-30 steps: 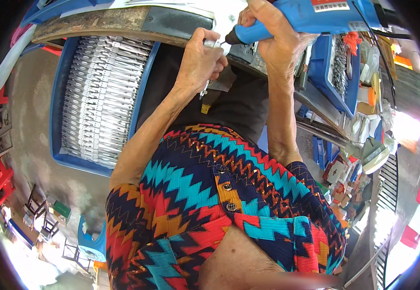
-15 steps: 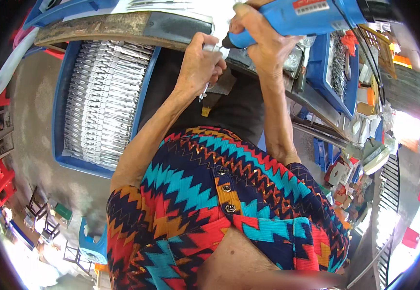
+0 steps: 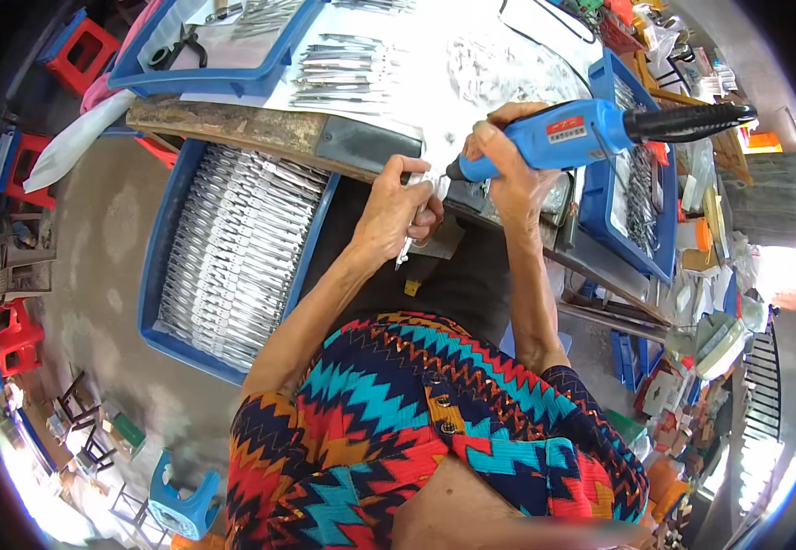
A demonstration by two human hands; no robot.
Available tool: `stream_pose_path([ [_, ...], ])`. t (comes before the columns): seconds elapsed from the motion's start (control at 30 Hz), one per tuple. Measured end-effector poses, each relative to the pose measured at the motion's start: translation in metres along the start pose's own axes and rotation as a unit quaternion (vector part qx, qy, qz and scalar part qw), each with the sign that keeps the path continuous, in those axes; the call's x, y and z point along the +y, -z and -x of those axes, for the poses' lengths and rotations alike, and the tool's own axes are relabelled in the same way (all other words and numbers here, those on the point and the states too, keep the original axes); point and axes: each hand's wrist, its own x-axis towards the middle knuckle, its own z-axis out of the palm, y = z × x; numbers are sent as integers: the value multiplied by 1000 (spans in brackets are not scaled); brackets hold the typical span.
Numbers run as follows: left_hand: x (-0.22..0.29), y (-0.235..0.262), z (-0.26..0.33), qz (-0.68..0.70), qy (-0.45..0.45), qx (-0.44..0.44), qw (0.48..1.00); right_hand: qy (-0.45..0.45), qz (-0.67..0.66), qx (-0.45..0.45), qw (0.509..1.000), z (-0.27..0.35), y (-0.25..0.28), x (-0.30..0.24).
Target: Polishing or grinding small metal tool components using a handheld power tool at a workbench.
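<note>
My left hand (image 3: 387, 216) is closed around a slim silver metal piece (image 3: 403, 251), whose lower end sticks out below my fingers. My right hand (image 3: 519, 179) grips a blue corded power tool (image 3: 558, 133) by its body. Its dark nose points left and meets the top of the metal piece, right by my left fingertips; the exact contact is too small to make out. Both hands are at the near edge of the workbench (image 3: 224, 126). Many similar silver pieces (image 3: 237, 243) lie in packed rows in a blue tray (image 3: 198, 359) below on the left.
On the bench lies a row of slim metal pieces (image 3: 347, 75). At its far left, a blue tray (image 3: 155, 89) contains dark-handled pliers (image 3: 194, 46) and metal pieces. Another blue tray (image 3: 590, 206) of metal parts is on the right. Red stools (image 3: 86, 50) stand at left.
The view has shifted, so more of the bench top shows. Both hands keep their grips, and the tool's nose stays at the metal piece.
</note>
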Motion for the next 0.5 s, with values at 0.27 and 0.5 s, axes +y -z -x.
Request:
stream_pose_path([
  [0.27, 95, 14, -56, -430, -263, 70, 861, -32, 49, -18, 998, -1, 6, 4],
  [0.5, 134, 49, -157, -679, -427, 59, 594, -43, 40, -30, 998, 3, 14, 11],
])
